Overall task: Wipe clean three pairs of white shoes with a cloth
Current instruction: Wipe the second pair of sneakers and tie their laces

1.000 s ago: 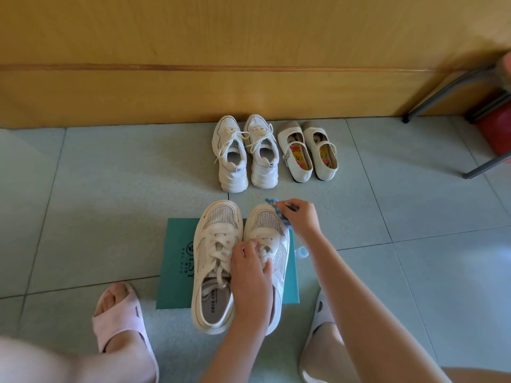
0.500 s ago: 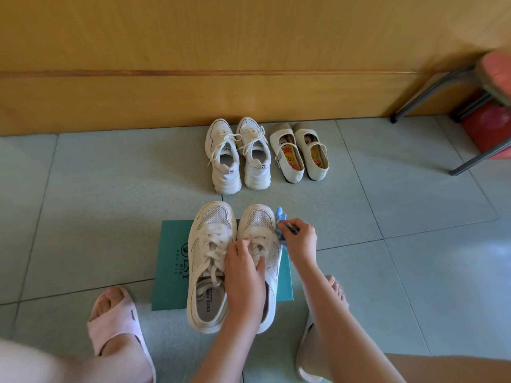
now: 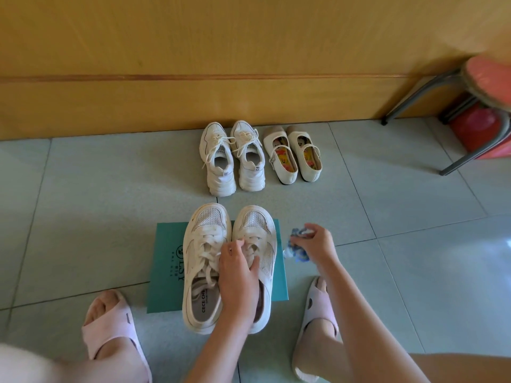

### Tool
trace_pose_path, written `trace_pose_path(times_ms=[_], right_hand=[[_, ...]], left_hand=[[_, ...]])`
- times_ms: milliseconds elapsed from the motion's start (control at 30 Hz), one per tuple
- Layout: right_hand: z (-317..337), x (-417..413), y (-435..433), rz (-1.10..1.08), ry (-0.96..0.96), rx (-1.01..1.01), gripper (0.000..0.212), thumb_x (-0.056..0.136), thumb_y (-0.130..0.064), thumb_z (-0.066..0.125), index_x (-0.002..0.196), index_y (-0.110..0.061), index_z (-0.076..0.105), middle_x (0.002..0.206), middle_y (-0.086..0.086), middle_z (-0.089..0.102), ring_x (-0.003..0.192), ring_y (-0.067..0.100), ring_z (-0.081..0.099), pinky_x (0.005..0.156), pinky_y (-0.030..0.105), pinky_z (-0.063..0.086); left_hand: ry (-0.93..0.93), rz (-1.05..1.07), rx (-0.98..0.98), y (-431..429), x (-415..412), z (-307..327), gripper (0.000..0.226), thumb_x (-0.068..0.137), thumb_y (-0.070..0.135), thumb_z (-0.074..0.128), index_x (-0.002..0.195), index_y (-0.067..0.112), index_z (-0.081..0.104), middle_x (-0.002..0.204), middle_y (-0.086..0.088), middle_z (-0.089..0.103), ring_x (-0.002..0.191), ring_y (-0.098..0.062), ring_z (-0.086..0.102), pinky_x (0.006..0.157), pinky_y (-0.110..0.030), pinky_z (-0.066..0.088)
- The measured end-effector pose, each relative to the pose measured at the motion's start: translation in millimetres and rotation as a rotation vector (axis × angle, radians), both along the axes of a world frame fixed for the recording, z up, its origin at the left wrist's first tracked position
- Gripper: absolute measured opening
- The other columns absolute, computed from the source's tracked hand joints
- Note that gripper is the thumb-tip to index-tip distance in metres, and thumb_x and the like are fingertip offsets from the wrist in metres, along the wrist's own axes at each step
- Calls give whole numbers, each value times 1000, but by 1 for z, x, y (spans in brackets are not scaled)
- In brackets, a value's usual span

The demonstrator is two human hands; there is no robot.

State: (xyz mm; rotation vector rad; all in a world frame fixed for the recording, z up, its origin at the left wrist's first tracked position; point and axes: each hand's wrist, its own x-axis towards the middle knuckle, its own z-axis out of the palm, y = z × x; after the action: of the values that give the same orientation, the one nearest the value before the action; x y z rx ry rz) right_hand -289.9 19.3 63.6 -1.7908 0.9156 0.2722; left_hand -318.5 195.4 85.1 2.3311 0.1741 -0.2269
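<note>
While the left hand (image 3: 239, 275) grips the near shoe (image 3: 255, 221) steady, the right hand (image 3: 315, 241), pinching the cloth (image 3: 298, 248), should press firmly along its side.

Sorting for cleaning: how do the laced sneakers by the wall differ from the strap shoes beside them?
The laced sneakers tie with laces on chunky ridged soles; the strap shoes close with one strap. Sneakers are white inside, strap shoes have colourful insoles. Both pairs are pale, toes toward the wall.

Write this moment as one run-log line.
left hand: holds mesh sneaker | right hand: grips blue cloth, clear of sneaker | chunky sneakers, strap shoes: by wall
</note>
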Motion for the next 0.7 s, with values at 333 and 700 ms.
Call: trace_pose_path(times_ms=[333, 700], right_hand=[[3, 100, 36, 227, -264, -150, 9, 83, -3, 67, 92, -2, 65, 77, 6, 66, 54, 7, 65, 56, 24, 58], [-13, 108, 62, 506, -125, -128, 18, 83, -26, 67, 78, -9, 68, 75, 7, 67, 60, 12, 52, 52, 20, 38]], left_hand=[[11, -7, 43, 0, 0, 0, 40, 88, 27, 61, 124, 13, 50, 123, -4, 52, 115, -21, 50, 88, -27, 45], [4, 6, 80, -1, 1, -1, 39, 87, 27, 63, 122, 12, 52, 119, -5, 54, 112, -21, 53, 83, -26, 47]])
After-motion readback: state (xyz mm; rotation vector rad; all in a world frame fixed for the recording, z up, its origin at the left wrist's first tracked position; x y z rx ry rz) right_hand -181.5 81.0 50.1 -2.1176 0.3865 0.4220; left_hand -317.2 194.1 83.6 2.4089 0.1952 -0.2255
